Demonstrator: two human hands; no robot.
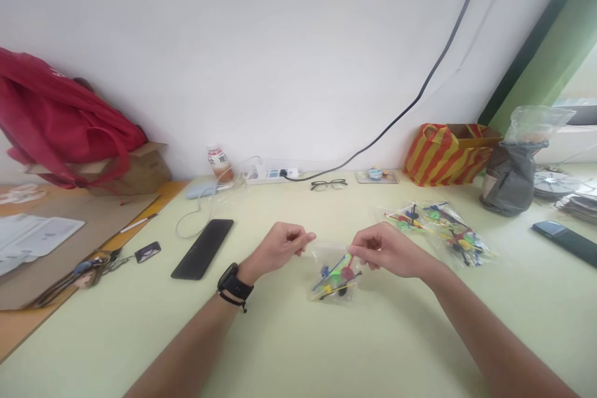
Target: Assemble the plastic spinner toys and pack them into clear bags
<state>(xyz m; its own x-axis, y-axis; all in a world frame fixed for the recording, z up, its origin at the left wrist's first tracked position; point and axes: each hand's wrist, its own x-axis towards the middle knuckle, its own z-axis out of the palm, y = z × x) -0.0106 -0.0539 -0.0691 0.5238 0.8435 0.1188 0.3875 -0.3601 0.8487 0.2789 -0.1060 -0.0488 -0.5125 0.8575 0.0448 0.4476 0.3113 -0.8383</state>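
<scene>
Nearer than the black-framed eyeglasses [329, 185], the right hand [385, 249] pinches one top corner of a clear plastic bag of multicoloured pieces [336, 277]; the left hand [280, 249] curls near the other, its hold unclear. Likely light, limp and slippery, it suits a top-edge pinch.

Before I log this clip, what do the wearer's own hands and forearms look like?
The left hand and right hand are ungloved, and no sleeves show on the forearms. The left wrist wears a black smartwatch and a thin dark cord bracelet with a short dangling end. Nothing is visible on the right wrist.
</scene>
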